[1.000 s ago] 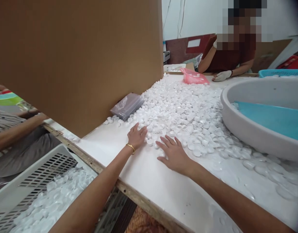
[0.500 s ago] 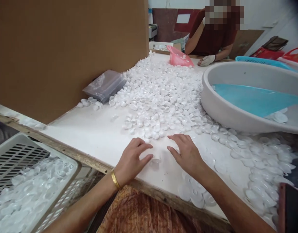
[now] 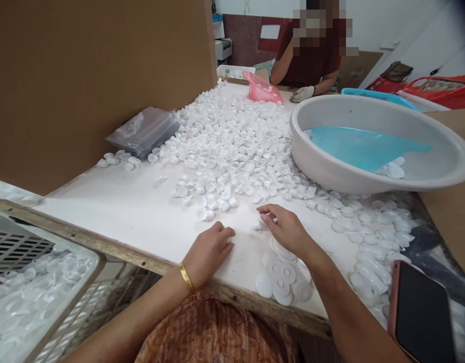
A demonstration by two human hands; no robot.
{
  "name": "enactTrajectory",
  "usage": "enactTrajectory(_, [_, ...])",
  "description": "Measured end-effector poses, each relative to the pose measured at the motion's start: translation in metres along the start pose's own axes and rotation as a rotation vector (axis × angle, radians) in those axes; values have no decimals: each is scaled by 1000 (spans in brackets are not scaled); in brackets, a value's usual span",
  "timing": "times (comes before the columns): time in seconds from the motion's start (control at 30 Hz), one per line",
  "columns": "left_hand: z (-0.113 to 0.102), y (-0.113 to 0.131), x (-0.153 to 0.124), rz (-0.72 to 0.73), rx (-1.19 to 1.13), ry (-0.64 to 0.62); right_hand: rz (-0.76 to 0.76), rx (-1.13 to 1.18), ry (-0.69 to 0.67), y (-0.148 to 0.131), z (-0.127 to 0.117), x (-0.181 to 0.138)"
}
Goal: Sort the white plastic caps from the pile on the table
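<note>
The left hand [image 3: 210, 254] is resting lower centre, fingers curled together, grip hidden, while the right hand [image 3: 287, 229], thumb and forefinger barely apart, grip unclear, is pointing towards white cups [image 3: 236, 146] lying mid-frame, presumably for easy reach.

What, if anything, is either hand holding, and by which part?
A small translucent white piece shows by the right hand; the left hand curls, grip hidden. Whether either holds anything cannot be told.
</note>
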State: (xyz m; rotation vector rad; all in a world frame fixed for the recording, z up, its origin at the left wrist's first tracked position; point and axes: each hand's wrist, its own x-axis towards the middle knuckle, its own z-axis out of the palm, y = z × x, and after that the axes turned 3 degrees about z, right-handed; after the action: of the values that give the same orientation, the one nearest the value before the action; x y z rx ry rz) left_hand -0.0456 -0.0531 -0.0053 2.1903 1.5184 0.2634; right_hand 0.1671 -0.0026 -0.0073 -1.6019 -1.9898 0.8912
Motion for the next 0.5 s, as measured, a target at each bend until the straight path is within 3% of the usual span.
enactTrajectory(0.2, [-19, -29, -12, -270, -189, 85, -130, -113, -157, -2, 3, -6])
enactTrajectory(0.3, [-26, -43, -18, -403, -259, 95, -110, -71, -188, -7, 11, -8])
enactTrajectory(0.5, [-34, -72, -30, -394, -72, 134, -113, 248, -277, -34, 39, -14])
